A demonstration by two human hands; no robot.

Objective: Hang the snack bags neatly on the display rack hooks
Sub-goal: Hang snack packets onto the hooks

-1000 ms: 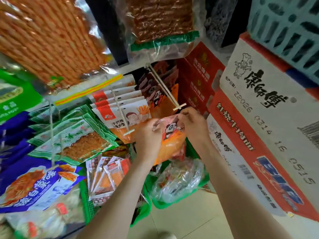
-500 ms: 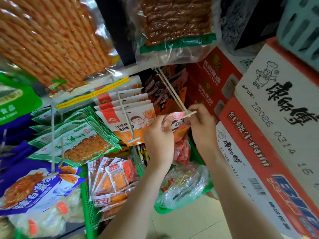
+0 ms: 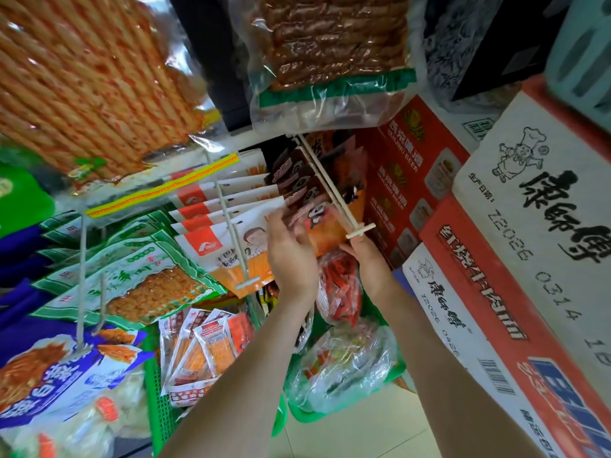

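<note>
An orange snack bag with a panda print (image 3: 322, 223) hangs on the long white rack hook (image 3: 334, 190), in front of several like bags. My left hand (image 3: 291, 256) holds the bag's left upper edge with curled fingers. My right hand (image 3: 365, 259) is under the hook's crossbar tip (image 3: 360, 230), fingers at the bag's right lower edge; how they lie is hidden. White and orange snack bags (image 3: 228, 233) hang on the neighbouring hook (image 3: 231, 226).
Green bags (image 3: 132, 279) and blue bags (image 3: 49, 375) hang at left. Big clear bags of snack sticks (image 3: 330, 44) hang overhead. Green baskets (image 3: 158, 408) below hold loose packets. Stacked cardboard cartons (image 3: 496, 259) stand close on the right. Tiled floor (image 3: 347, 434) lies below.
The panda bag has gone from below the hook tip up onto the hook and slid back along it. Both hands rose with it; the view moved closer.
</note>
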